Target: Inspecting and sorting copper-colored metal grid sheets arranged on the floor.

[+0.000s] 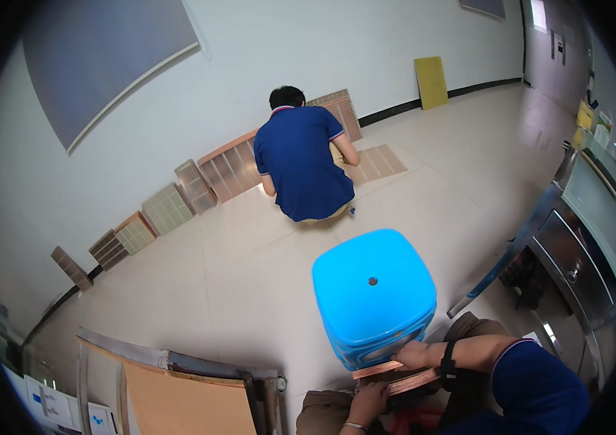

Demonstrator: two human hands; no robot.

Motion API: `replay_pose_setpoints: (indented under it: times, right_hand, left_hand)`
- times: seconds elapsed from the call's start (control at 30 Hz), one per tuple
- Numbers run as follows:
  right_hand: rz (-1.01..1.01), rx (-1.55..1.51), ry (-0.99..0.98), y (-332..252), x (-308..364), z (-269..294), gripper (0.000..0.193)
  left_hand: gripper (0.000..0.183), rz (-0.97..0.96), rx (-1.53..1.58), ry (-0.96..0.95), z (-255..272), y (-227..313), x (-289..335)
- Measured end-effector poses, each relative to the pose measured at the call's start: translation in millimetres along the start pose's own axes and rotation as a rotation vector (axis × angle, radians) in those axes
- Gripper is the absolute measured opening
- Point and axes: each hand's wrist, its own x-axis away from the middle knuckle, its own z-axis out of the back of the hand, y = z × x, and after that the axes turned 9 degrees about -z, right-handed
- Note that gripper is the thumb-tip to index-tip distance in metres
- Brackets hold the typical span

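Low at the right of the head view, both my hands are at two thin stacks of copper-coloured boards, held over my lap beside a blue plastic stool (373, 283). My left hand (371, 402), with a bracelet at the wrist, is closed at the left end of the nearer stack of copper boards (415, 380). Curled fingers of my right hand (414, 354) lie at the right end of the farther stack of copper boards (375, 370), close to the stool's side. A black band circles my right wrist. Fingertips of both hands are partly hidden.
A person in a blue shirt (301, 163) squats ahead, among copper-toned panels (232, 170) leaning on the wall. A yellow board (432, 83) leans farther right. At right stands a metal desk (572, 261) with a drawer. A metal-framed rack with a brown board (185, 402) is lower left.
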Motion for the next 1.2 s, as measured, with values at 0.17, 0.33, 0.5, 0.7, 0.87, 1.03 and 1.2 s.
replay_pose_setpoints:
  times: [0.17,0.33,0.5,0.7,0.87,1.03,1.2]
  right_hand:
    - [-0.008,0.022,-0.013,-11.7,5.5,23.7,0.040]
    - [-0.026,0.048,-0.041,-38.1,46.2,101.5,0.037]
    - [-0.017,0.064,0.079,-75.3,97.7,190.6,0.033]
    - [0.036,0.061,0.178,-123.0,166.4,285.4,0.030]
    - [-0.031,0.008,0.226,-147.3,204.9,331.1,0.028]
    - [-0.245,-0.296,0.232,-127.8,217.7,339.5,0.034]
    - [-0.457,-1.073,0.308,-49.4,202.0,297.0,0.045]
  left_hand:
    - [0.022,-0.034,0.120,0.116,11.0,10.0,-3.2]
    - [0.026,0.037,0.408,0.171,20.3,22.0,-12.9]
    - [0.056,0.366,1.382,0.356,-20.1,24.7,-14.2]
    - [0.076,0.388,1.919,0.485,-39.2,51.3,-11.0]
    - [0.084,0.111,1.996,0.566,-27.4,46.0,-22.9]
    - [0.078,0.144,2.008,0.533,20.9,59.8,-28.6]
    - [0.050,0.395,1.524,0.545,80.1,48.7,-7.5]
